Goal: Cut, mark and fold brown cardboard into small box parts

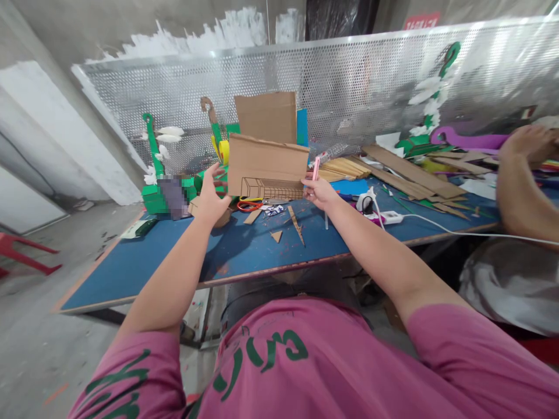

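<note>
A brown cardboard sheet (267, 163) with a printed line drawing along its lower edge is held upright above the table. My right hand (322, 192) is closed on its right edge. That hand also holds a slim pink tool (316, 169) pointing up; its exact kind is unclear. At the sheet's left side, my left hand (212, 195) has its fingers spread; contact with the edge cannot be made out. Below the sheet lie scissors with orange and yellow handles (250, 205) and small cardboard scraps (276, 236).
The blue table (174, 256) carries green models (152, 198), cardboard strips (413, 171) and a white power strip (388, 217) with a trailing cable. A perforated metal panel (340, 87) stands behind. Another person's arm (526, 180) is at right; a red stool (26, 253) is at left.
</note>
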Demonstrator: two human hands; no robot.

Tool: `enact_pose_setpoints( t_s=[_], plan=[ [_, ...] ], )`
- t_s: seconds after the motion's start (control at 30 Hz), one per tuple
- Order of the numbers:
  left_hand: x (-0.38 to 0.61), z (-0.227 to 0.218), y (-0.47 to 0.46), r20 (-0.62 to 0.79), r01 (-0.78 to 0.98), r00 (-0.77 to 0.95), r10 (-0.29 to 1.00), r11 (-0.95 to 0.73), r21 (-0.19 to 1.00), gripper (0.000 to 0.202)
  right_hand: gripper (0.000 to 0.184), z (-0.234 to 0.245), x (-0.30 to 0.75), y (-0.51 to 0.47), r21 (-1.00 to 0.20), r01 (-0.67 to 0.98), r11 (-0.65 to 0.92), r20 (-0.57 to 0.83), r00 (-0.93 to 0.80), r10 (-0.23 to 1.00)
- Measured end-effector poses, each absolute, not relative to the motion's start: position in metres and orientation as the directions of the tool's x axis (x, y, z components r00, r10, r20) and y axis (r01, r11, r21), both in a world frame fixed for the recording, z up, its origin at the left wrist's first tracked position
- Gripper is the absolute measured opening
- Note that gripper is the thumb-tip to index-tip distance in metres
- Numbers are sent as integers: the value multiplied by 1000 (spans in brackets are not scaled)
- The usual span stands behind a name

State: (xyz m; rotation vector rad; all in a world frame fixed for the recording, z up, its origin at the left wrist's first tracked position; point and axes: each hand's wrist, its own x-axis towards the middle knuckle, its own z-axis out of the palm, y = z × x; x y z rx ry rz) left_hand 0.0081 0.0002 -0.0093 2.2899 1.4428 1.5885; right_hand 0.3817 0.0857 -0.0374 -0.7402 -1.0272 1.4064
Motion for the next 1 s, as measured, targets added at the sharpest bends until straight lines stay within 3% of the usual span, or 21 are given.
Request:
enact_pose_setpoints(
  t_s=[0.1, 0.3, 0.6, 1.0],
  plan=[
    [4, -16, 9, 645, 676, 140, 751, -548, 492, 102, 54, -38, 382, 89, -908, -411, 76, 113, -67, 991],
    [8, -20, 8, 542, 719, 328, 773, -577, 387, 93, 49, -40, 383, 94, -952, -294, 88, 89, 11, 996],
    [1, -23, 12, 456, 714, 373, 808, -564, 416, 88, 46, -40, 383, 97, -957, -284, 64, 53, 47, 998],
    [4, -20, 11, 441, 729, 396, 805, -568, 381, 84, 41, -36, 382, 92, -959, -267, 95, 78, 76, 994]
  ],
)
